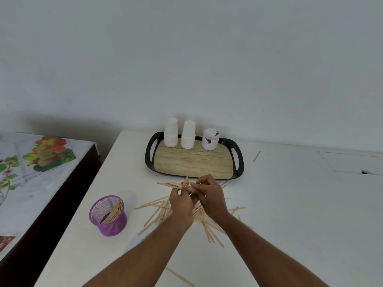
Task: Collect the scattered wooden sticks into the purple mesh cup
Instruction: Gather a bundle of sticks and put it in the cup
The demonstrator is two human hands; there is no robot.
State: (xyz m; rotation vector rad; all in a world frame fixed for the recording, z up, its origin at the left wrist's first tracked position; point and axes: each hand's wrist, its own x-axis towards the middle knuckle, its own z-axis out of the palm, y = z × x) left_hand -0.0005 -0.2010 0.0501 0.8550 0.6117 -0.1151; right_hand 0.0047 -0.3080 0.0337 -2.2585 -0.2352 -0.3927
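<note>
A heap of thin wooden sticks [157, 212] lies scattered on the white table under my hands. My left hand [180, 204] grips a bundle of sticks [171, 184] that points left, above the heap. My right hand [210, 195] meets it from the right, its fingers curled and pinching at the same bundle. The purple mesh cup [108, 217] stands upright to the left of the heap, with several sticks leaning inside it. Part of the heap is hidden by my hands and forearms.
A black tray with a wood-look base [192, 162] sits behind the heap, carrying two stacks of white paper cups [171, 132] and a white jar [210, 139]. Single sticks lie at the far right [256, 156] and near the front edge [179, 276]. A floral-covered surface [31, 162] stands left of the table.
</note>
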